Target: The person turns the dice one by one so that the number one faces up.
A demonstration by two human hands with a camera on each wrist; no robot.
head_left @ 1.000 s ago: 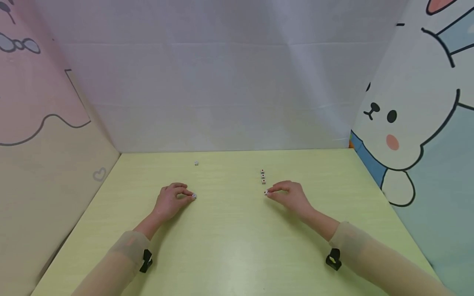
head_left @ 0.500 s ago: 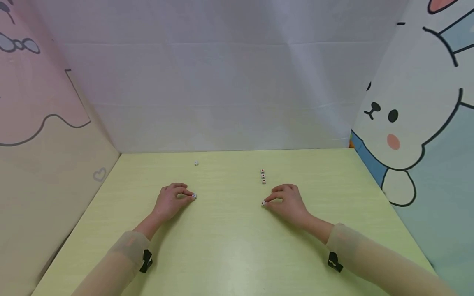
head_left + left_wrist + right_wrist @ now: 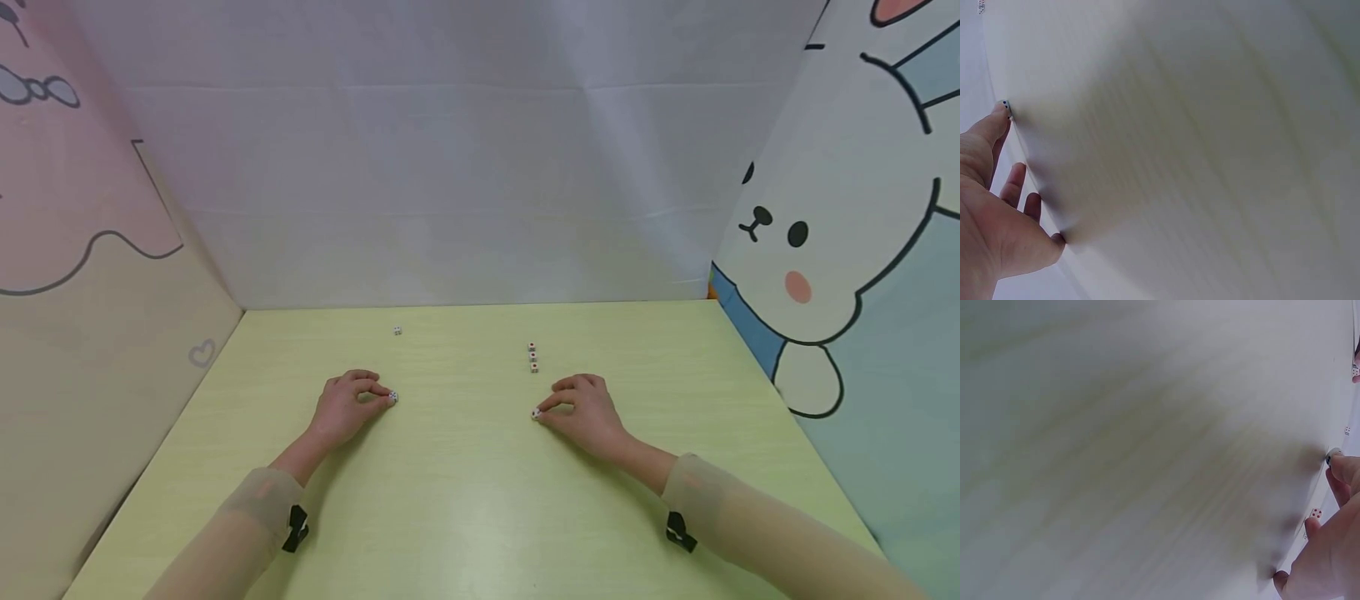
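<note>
My left hand pinches a small white die between thumb and forefinger, low over the table left of centre. In the left wrist view that die shows at the thumb tip, and the other fingertips are close to the tabletop. My right hand pinches another white die right of centre. The right wrist view shows this die mostly covered by the thumb. Beyond the right hand, three dice stand in a short row running away from me, red pips showing on them.
A single die lies near the back edge of the pale yellow-green table. A white sheet rises behind the table. Printed cartoon panels stand at both sides, with a rabbit on the right one.
My right hand has drawn its die toward me, away from the row of three, then shifted it very slightly right. The left hand and its die have stayed in place.
</note>
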